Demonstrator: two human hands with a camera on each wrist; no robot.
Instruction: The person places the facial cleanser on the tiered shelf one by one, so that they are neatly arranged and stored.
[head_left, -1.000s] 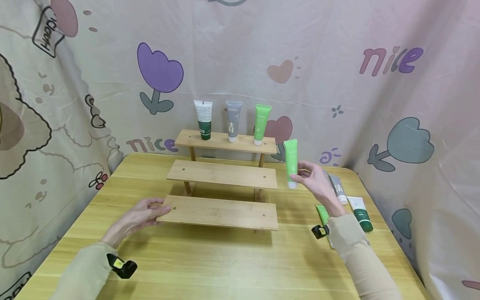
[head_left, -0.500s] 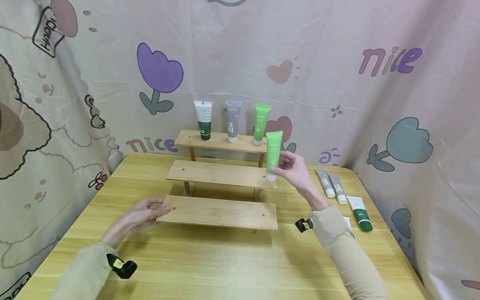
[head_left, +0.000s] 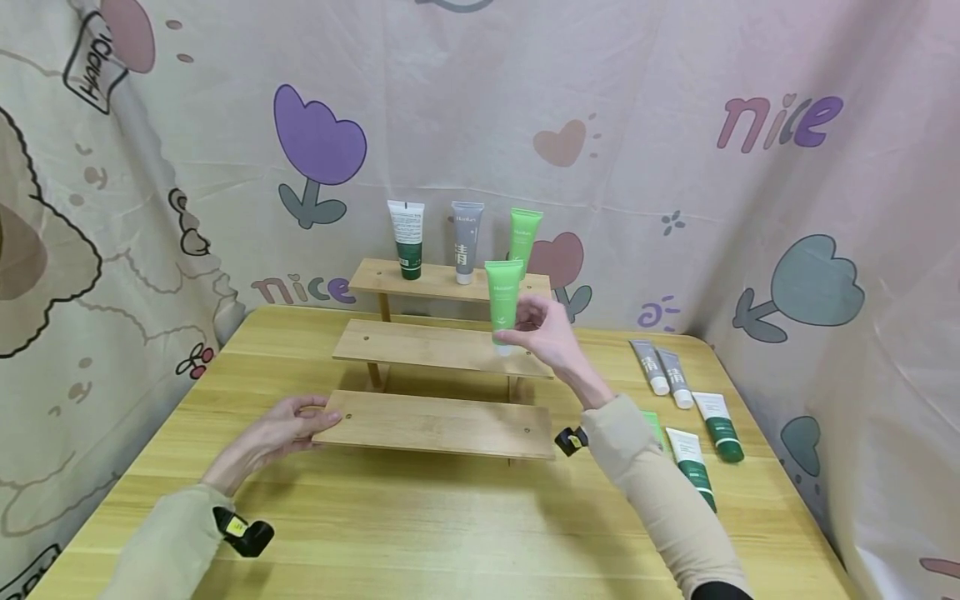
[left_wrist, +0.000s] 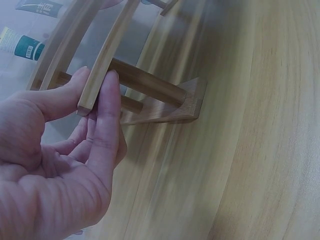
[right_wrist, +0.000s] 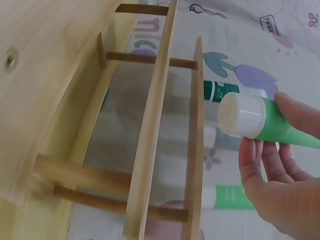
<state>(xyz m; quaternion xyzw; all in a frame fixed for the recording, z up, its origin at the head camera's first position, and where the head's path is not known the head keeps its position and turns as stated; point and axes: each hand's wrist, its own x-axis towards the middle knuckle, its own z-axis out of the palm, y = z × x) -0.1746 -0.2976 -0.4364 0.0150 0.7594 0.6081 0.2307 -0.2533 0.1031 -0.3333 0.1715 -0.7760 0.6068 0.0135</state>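
My right hand (head_left: 546, 333) pinches a light green tube (head_left: 502, 293) with its white cap down, over the right part of the middle shelf (head_left: 435, 346). In the right wrist view the white cap (right_wrist: 242, 115) is apart from the shelf boards. My left hand (head_left: 281, 433) grips the left end of the lowest shelf (head_left: 442, 425), thumb (left_wrist: 70, 95) on one face and fingers on the other. On the top shelf (head_left: 442, 289) stand a white and dark green tube (head_left: 408, 242), a grey tube (head_left: 467, 242) and a green tube (head_left: 525, 233), partly hidden behind the held one.
On the table (head_left: 420, 533), right of the wooden stand, lie two grey tubes (head_left: 649, 367), two white and dark green tubes (head_left: 718, 427) and a green tube (head_left: 654, 427) partly hidden by the right sleeve. A printed curtain (head_left: 450, 108) hangs behind the table.
My right hand has carried the green tube leftward from beside the stand to over the middle shelf. The left hand has kept its grip on the lowest shelf.
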